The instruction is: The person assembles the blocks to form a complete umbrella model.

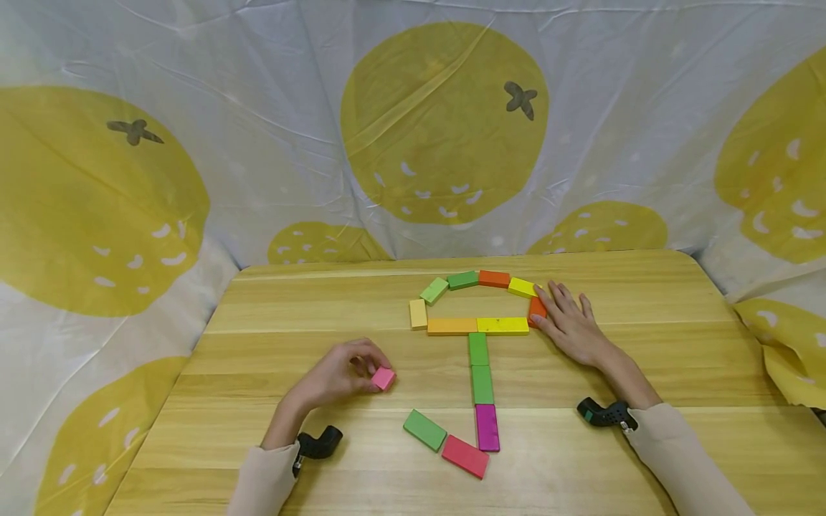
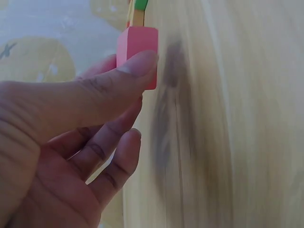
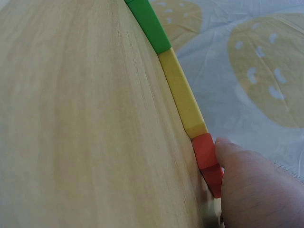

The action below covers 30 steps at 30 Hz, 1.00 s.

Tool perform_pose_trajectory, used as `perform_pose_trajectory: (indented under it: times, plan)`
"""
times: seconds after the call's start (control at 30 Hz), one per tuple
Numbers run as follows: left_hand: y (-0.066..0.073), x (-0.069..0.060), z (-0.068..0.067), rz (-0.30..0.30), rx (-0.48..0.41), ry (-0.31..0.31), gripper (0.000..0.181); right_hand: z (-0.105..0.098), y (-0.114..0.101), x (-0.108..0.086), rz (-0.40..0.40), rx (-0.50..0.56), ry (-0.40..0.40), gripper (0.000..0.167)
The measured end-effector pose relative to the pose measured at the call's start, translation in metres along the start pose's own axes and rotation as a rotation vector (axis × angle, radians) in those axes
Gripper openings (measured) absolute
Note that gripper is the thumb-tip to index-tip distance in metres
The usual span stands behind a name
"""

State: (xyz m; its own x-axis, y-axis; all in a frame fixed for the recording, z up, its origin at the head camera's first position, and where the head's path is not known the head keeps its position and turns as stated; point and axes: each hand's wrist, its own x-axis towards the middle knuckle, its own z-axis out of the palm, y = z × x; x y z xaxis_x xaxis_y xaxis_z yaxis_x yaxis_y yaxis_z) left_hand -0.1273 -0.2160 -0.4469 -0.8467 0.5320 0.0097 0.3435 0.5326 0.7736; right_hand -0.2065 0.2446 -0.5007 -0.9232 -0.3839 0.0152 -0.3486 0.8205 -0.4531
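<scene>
Between thumb and fingers my left hand (image 1: 345, 369) pinches a pink block (image 1: 383, 378), held just above the table; in the left wrist view the thumb lies across the face of the pink block (image 2: 142, 42). My right hand (image 1: 574, 327) touches the orange-red block (image 1: 537, 311) at the right end of an arch of blocks, its fingers extended. In the right wrist view the thumb is against that red block (image 3: 205, 151). Under the arch run an orange block (image 1: 452, 327) and a yellow block (image 1: 503, 326). A column of green blocks (image 1: 481, 384) and a magenta block (image 1: 487, 428) hangs below them.
The arch also has a cream block (image 1: 418, 314), a light green block (image 1: 434, 290), a green block (image 1: 462, 280), a red block (image 1: 494, 279) and a yellow block (image 1: 521, 287). Nearer me lie a green block (image 1: 424, 430) and a red block (image 1: 465, 456). A patterned curtain (image 1: 445, 122) hangs behind.
</scene>
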Motion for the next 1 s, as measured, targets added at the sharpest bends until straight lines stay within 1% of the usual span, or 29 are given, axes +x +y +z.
perform_pose_trajectory:
  times: [0.2, 0.27, 0.33, 0.53, 0.83, 1.0]
  plan:
    - [0.008, 0.004, 0.013, 0.029, -0.067, -0.112, 0.028, 0.000, 0.000, 0.000, 0.001, 0.008, -0.005, 0.070]
    - [0.010, 0.005, 0.016, 0.039, -0.084, -0.141, 0.029, 0.000, 0.000, 0.000, 0.002, 0.013, -0.008, 0.070]
    - [0.012, 0.006, 0.018, 0.031, -0.093, -0.160, 0.029, 0.000, -0.001, -0.001, 0.002, 0.016, -0.008, 0.070]
    - [0.017, 0.006, 0.021, 0.015, -0.076, -0.190, 0.032, 0.000, 0.000, -0.001, 0.005, 0.016, -0.008, 0.070]
    - [0.017, 0.006, 0.023, 0.020, -0.080, -0.228, 0.031, 0.000, 0.001, 0.000, 0.004, 0.014, -0.003, 0.070]
    - [0.018, 0.006, 0.023, 0.036, -0.068, -0.242, 0.030, 0.000, 0.001, 0.000, 0.003, 0.011, -0.003, 0.071]
